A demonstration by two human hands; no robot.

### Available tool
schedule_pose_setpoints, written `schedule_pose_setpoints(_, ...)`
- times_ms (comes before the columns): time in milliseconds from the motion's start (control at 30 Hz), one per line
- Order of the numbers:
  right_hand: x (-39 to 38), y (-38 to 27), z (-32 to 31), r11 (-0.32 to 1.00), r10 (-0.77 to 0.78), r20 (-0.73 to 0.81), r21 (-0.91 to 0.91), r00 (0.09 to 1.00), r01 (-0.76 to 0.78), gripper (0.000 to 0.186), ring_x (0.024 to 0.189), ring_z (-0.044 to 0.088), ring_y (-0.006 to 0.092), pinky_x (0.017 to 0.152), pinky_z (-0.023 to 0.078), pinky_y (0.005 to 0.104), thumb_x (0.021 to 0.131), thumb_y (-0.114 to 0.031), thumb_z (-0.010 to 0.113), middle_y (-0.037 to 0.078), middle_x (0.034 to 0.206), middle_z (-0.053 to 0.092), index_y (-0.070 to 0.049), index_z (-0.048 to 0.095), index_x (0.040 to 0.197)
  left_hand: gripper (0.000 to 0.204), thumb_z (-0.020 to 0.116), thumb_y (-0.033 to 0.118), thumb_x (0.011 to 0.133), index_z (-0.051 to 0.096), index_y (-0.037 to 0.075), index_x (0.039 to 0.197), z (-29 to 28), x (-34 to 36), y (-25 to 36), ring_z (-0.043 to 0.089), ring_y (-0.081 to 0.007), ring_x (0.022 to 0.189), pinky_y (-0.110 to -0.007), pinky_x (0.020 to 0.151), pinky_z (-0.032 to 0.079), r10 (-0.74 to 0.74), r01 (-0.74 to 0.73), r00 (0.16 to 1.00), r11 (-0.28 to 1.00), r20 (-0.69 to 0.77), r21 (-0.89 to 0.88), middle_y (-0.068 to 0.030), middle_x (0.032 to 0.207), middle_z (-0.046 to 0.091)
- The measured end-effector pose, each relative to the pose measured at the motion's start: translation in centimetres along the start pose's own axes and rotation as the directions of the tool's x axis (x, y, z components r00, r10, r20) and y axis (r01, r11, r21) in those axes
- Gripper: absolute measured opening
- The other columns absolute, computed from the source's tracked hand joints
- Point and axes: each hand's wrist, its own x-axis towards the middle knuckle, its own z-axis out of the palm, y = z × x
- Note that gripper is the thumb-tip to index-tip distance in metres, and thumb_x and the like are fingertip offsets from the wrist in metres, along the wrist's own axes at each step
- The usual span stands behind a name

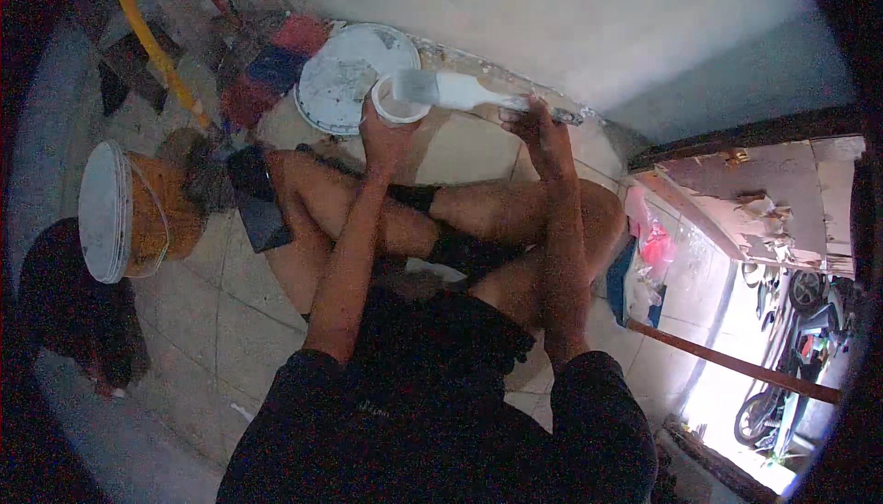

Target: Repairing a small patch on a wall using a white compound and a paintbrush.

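In front of me, my left hand [390, 143] is wrapped around a small white tub [405, 119], its open mouth tilted toward the brush. My right hand [543, 139] grips the handle of a wide paintbrush [460, 91] with a white, paint-covered body, held level and pointing left. Its greyish bristle end lies at the tub's rim; whether it touches the rim I cannot tell. Just beyond the tub, a large round white lid or bucket top [345, 72] with dark smudges sits by the wall. My legs are crossed beneath my forearms.
A tan bucket [166, 214] with a white top and wire handle stands left. A yellow pole [152, 40] leans at the far left. The pale wall [552, 17] rises ahead. Right are a pink plastic bag [655, 245], a long brown stick [727, 357] and an opening with a motorcycle [782, 366].
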Motion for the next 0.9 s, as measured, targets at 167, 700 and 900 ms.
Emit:
schedule_pose_setpoints(167,0.5,0.5,-0.5,0.979,0.056,0.073,-0.202,0.996,-0.040,0.045,0.097,0.068,0.0305,0.086,0.059,0.0398,0.095,-0.029,0.063,0.021,0.104,0.066,0.008,0.055,0.119,0.080,0.091,0.021,0.062,0.050,0.001,0.129,-0.1,0.1,-0.9,0.062,-0.0317,0.111,-0.042,0.096,0.049,-0.013,0.020,0.998,0.994,-0.065,0.109,-0.0180,0.120,0.063)
schedule_pose_setpoints(700,-0.5,-1.4,0.3,0.963,-0.037,0.300,-0.243,0.953,0.114,0.033,0.100,0.068,0.0289,0.092,0.056,0.0401,0.094,-0.019,0.064,0.020,0.106,0.068,0.008,0.064,0.113,0.080,0.091,0.019,0.059,0.052,0.001,0.127,-0.5,0.5,-1.6,0.060,-0.0354,0.111,-0.044,0.096,0.049,0.180,-0.164,0.981,0.968,-0.072,0.189,-0.0196,0.121,0.060)
schedule_pose_setpoints(900,-1.3,-3.7,0.9,0.889,-0.014,0.252,-0.439,0.968,0.127,0.033,0.096,0.069,0.0297,0.090,0.057,0.0404,0.095,-0.018,0.063,0.019,0.103,0.069,0.008,0.063,0.114,0.078,0.091,0.022,0.060,0.054,-0.001,0.125,-0.6,0.4,-1.8,0.062,-0.0360,0.109,-0.046,0.093,0.050,0.221,-0.198,0.973,0.949,-0.068,0.246,-0.0192,0.121,0.060)
